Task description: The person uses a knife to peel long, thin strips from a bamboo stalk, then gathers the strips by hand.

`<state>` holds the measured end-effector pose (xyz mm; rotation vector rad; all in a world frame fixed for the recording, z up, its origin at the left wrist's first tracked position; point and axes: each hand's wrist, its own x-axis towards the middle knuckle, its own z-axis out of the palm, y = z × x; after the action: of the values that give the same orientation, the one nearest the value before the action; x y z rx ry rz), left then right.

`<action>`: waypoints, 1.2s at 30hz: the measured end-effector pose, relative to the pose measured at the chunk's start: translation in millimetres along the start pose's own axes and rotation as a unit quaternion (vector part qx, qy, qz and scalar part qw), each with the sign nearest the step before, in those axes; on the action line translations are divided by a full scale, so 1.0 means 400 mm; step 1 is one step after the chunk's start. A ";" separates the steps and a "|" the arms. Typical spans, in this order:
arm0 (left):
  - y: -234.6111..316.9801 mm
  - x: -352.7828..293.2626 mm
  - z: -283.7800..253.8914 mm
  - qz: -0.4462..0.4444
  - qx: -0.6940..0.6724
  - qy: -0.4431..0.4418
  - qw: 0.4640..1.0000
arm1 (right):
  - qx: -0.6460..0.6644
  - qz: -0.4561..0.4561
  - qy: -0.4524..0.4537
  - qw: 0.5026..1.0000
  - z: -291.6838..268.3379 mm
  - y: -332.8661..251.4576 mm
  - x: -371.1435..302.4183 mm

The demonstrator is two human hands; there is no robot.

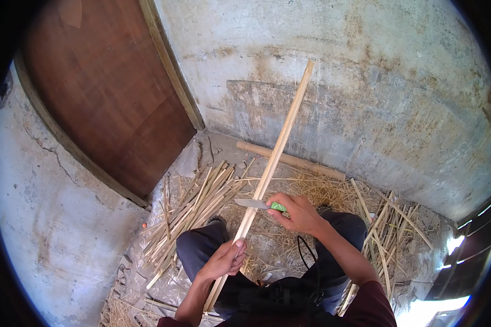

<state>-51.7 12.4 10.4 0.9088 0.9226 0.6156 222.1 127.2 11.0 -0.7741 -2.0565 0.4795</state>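
Note:
A long, pale split bamboo strip (282, 136) slants up and away from my lap toward the far wall. My left hand (223, 260) is closed around its lower part, between my knees. Above that grip, my right hand (295, 213) holds a knife (251, 203) by its green handle. The blade lies across the strip, pointing left and touching or nearly touching it. My right fingers partly cover the handle. The strip's lower end runs past my left wrist toward my lap.
Split bamboo sticks (193, 210) are heaped left of my knees, with another pile of sticks (390, 223) at the right. A bamboo pole (292, 158) lies along the base of the stained wall (398, 109). Shavings (324, 188) litter the floor. A brown door (109, 82) stands at the far left.

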 end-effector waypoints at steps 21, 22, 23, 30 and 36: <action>-0.004 0.015 0.090 0.071 0.190 0.123 0.971 | -0.240 0.090 0.078 0.963 0.056 0.111 0.024; -0.012 0.012 0.084 0.089 0.210 0.122 0.966 | -0.250 0.091 0.094 0.959 0.047 0.117 0.033; -0.019 0.009 0.079 0.106 0.230 0.120 0.960 | -0.260 0.092 0.110 0.955 0.041 0.120 0.038; -0.043 -0.001 0.058 0.124 0.227 0.121 0.958 | -0.276 0.076 0.116 0.951 0.039 0.123 0.060; -0.084 -0.059 0.056 0.145 0.282 0.098 0.943 | -0.279 0.204 0.242 0.907 -0.081 0.208 0.091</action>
<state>-41.1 -31.5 -2.7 1.5386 1.1839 0.7139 262.0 214.5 2.0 -1.5141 -1.5567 -0.1057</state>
